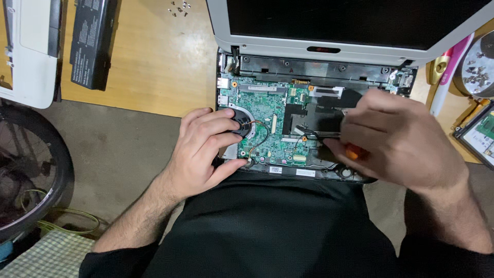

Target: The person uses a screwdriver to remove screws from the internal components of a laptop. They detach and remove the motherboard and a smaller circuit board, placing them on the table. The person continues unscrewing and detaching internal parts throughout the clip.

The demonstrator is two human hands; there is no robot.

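An opened laptop (319,67) lies at the table's front edge with its green circuit board (267,118) bare and its screen tilted back. My left hand (206,149) rests on the left front corner of the base, fingers over the round black fan (242,123). My right hand (401,139) is closed around a screwdriver with an orange handle (354,152), its tip pointing into the black area right of the board. The tip itself is hidden by my fingers.
Loose screws (180,7) lie on the wooden table (154,62) at the back. A black battery (92,41) and a white cover (31,46) sit far left. Parts and a metal dish (478,67) are at right. A wheel (31,170) stands on the floor.
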